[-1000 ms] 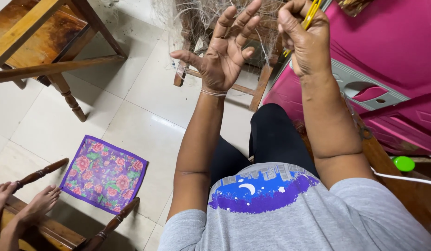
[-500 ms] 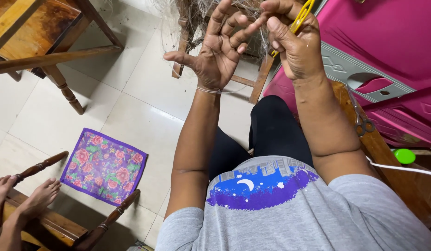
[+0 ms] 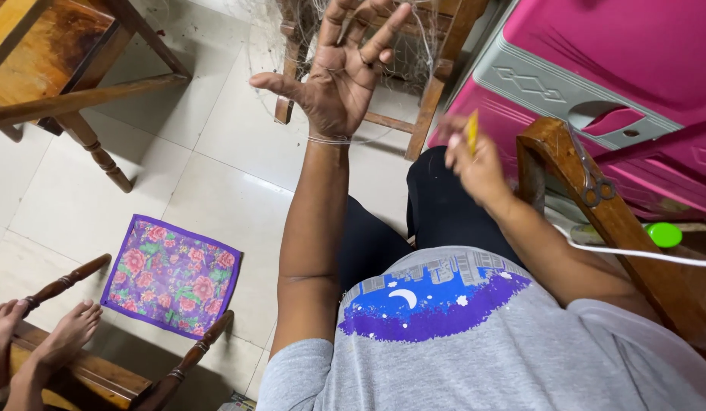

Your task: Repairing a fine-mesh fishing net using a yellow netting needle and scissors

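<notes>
The left hand (image 3: 344,72) is spread open in the netting (image 3: 414,53); beside it, a yellow tool (image 3: 471,131) is gripped by the right hand (image 3: 474,164).

Right hand (image 3: 478,164) lower, apart from left hand (image 3: 344,72).

The whole scene is lit pretty evenly by soft indoor light, no harsh beams anywhere. Only faint, fuzzy shadows are thrown on the pale floor tiles (image 3: 216,144), mostly under the wooden table (image 3: 56,53) at far left. A mild sheen is picked up on the pink plastic box (image 3: 634,68) at far right, but nothing is blown out. The right hand (image 3: 474,164) is smeared by motion blur, and the yellow tool (image 3: 471,131) in it is left soft. The left hand (image 3: 345,65) is rendered sharp. Straight lines are bent a bit toward the edges by the wide lens.
</notes>
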